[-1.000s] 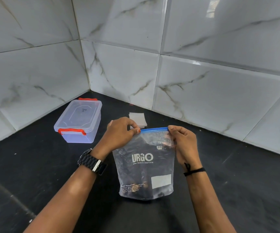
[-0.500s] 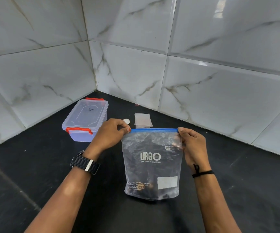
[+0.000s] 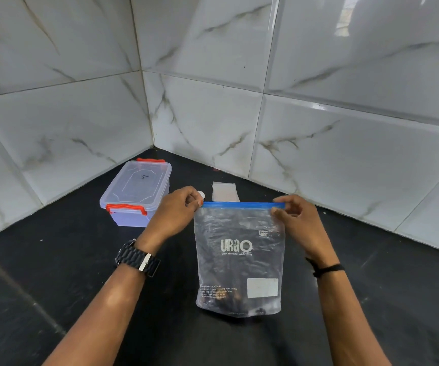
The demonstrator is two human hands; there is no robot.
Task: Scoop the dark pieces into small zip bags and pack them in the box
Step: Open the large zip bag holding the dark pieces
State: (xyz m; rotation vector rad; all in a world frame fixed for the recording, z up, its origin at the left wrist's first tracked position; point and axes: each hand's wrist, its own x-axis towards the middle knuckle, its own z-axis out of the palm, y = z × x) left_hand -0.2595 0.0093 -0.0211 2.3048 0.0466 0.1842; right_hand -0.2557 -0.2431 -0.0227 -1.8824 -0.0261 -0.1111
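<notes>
The bag is held upright on the tabletop, its blue zip pinched at both corners by the left hand and right hand. The box is closed.

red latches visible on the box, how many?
2. One red latch on the near end of the lidded box, one on the far end by the wall corner. Side latches, if any, can't be seen.

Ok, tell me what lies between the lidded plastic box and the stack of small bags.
The head view shows the left hand, gripping the big zip bag's blue strip, and a small white round thing on the black counter.
</notes>
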